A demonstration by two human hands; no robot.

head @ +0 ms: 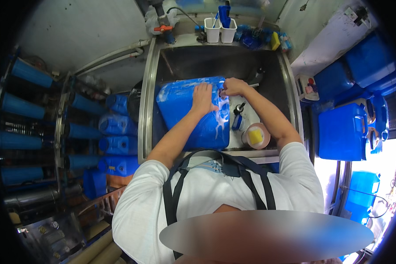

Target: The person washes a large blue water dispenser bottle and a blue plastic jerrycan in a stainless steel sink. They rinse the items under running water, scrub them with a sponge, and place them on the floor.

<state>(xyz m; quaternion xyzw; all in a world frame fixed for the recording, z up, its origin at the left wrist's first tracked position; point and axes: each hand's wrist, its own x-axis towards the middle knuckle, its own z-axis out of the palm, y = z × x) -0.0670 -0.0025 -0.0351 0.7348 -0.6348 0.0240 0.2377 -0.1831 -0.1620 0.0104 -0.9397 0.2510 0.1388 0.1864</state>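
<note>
A large blue plastic jerrycan point(188, 115) lies in the stainless-steel sink point(146, 109), with white suds smeared over its right end and top edge. My left hand point(203, 97) rests flat on its upper side, thumb spread toward the sudsy end. At that end's upper corner is my right hand point(234, 87), fingers bent against the jerrycan. Something small and dark shows at those fingertips, but whether it is held is unclear. Right of the jerrycan stand a dark-topped pump bottle point(239, 109) and a round pinkish container point(265, 132) with a yellow sponge point(255, 135) on top.
Two white holders point(212, 31) with brushes stand on the back ledge, near a red-handled valve point(163, 29) and another yellow sponge point(275, 41). More blue jerrycans point(340, 132) are stacked at right; several others point(118, 145) sit left, beside blue filter housings point(23, 140).
</note>
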